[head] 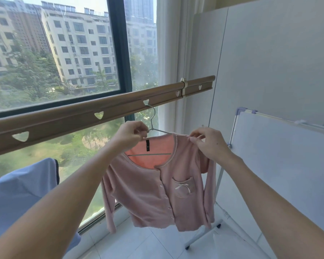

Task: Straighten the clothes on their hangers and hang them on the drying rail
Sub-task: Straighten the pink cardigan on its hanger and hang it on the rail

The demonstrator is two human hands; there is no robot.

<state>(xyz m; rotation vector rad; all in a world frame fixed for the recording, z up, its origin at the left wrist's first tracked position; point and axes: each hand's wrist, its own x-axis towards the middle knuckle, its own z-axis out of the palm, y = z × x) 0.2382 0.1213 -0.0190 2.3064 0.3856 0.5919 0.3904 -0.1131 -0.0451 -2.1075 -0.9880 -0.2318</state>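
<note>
- My left hand (pixel 131 133) is curled tight at the neck of the hanger (pixel 152 126), thumb and fingers pinching the thin wire where it meets the collar of the pink cardigan (pixel 153 193).
- My right hand (pixel 209 142) pinches the cardigan's shoulder seam between thumb and bent fingers, right at the hanger's far end.
- The hanger's hook rises just above my left fingers and sits in one of the heart-shaped holes of the brown drying rail (pixel 105 113); the rail runs slantwise above both hands, with more heart holes off to either side.
- The cardigan hangs below my hands, buttoned down the front, sleeves dangling loose on both sides, one sleeve beneath each wrist.
- Just under my left fingers, inside the collar, is a small black label (pixel 147 145); there is a pale mark on it, but it is too small for me to read.
- Below my right hand is a chest pocket with a white bow (pixel 182 187) on it. A pearl-like trim follows the neckline between my two hands.
- The hanger's crossbar shows as a grey line through the open neck, against the brighter orange lining.
- Far below and left of my left forearm, a pale blue garment (pixel 22 193) is draped.
- To the right of my right hand stands a whiteboard (pixel 281 156) on a white wheeled frame.
- Beyond the rail is a window (pixel 118 43) with apartment blocks and trees outside.
</note>
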